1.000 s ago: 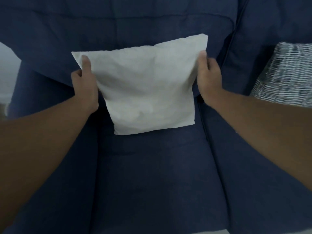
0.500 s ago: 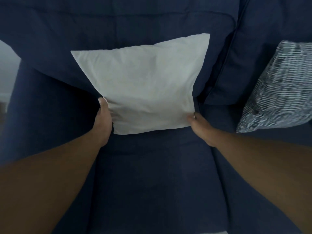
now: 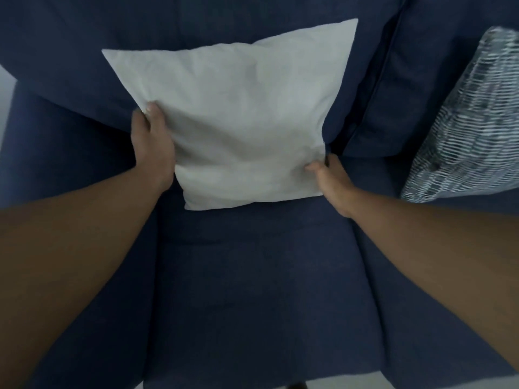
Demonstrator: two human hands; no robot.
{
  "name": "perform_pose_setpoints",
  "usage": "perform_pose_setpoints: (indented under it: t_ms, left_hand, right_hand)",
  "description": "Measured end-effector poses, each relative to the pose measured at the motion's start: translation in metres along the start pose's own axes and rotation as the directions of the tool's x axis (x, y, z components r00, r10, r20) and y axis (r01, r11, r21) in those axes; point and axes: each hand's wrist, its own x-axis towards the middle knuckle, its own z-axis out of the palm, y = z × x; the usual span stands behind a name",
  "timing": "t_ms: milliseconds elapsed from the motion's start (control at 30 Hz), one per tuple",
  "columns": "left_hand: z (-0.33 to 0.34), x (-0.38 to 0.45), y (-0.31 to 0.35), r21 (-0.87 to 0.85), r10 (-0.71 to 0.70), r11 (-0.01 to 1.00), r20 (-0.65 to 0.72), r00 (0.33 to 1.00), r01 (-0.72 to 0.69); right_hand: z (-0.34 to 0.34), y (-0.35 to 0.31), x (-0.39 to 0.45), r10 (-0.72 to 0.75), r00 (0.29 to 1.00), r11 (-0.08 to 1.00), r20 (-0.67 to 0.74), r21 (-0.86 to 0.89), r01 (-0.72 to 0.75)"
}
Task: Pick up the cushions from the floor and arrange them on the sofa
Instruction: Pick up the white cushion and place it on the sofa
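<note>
A plain white cushion (image 3: 238,113) stands tilted on the navy sofa (image 3: 252,276), leaning against the backrest of the left seat. My left hand (image 3: 153,144) grips the cushion's left edge, thumb on its front and fingers behind. My right hand (image 3: 332,182) holds the lower right corner, thumb pressed on the front face. The cushion's bottom edge rests on the seat.
A grey and white patterned cushion (image 3: 471,130) leans on the backrest of the neighbouring seat at the right. The sofa's left armrest (image 3: 56,153) sits beside my left arm. A strip of pale floor (image 3: 365,381) shows at the bottom.
My left hand has moved up from the lower left corner to the middle of the left edge. My right hand stays at the lower right corner. The view has come closer.
</note>
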Motion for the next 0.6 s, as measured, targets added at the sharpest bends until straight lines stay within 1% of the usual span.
perform_pose_setpoints:
  t_ms: [100, 167, 267, 333, 367, 400, 467, 533, 600]
  left_hand:
    - [0.003, 0.010, 0.023, 0.075, 0.070, 0.995, -0.082, 0.994, -0.063]
    - [0.003, 0.018, 0.037, 0.084, 0.084, 0.994, -0.121, 0.989, -0.074]
    - [-0.004, 0.021, 0.047, 0.120, 0.077, 0.991, -0.101, 0.992, -0.064]
    - [-0.010, 0.013, 0.052, 0.106, 0.069, 0.992, -0.069, 0.995, -0.062]
    - [-0.014, 0.006, 0.052, 0.088, 0.058, 0.995, -0.077, 0.995, -0.051]
    - [-0.017, -0.003, 0.052, 0.079, 0.038, 0.996, -0.082, 0.996, -0.032]
    - [-0.027, -0.027, 0.045, 0.120, -0.018, 0.992, -0.083, 0.996, 0.028]
    - [-0.039, -0.050, 0.029, 0.248, -0.060, 0.967, 0.003, 0.998, 0.057]
    - [-0.052, -0.073, 0.009, 0.422, -0.140, 0.904, 0.125, 0.982, 0.076]
  right_hand:
    - [-0.006, 0.000, -0.010, 0.114, 0.989, 0.993, 0.090, -0.043, -0.111]
    - [-0.006, 0.006, -0.014, 0.142, 0.982, 0.989, 0.123, -0.068, -0.135]
    - [-0.007, 0.010, -0.020, 0.134, 0.984, 0.988, 0.121, -0.093, -0.124]
    - [-0.010, 0.012, -0.026, 0.127, 0.985, 0.987, 0.119, -0.112, -0.114]
    - [-0.012, 0.013, -0.031, 0.132, 0.984, 0.984, 0.117, -0.135, -0.116]
    - [-0.013, 0.013, -0.039, 0.137, 0.983, 0.980, 0.124, -0.159, -0.116]
    - [-0.017, 0.012, -0.053, 0.142, 0.983, 0.970, 0.116, -0.214, -0.115]
    - [-0.022, 0.011, -0.068, 0.155, 0.982, 0.956, 0.104, -0.266, -0.123]
    - [-0.028, 0.008, -0.083, 0.149, 0.985, 0.941, 0.089, -0.320, -0.114]
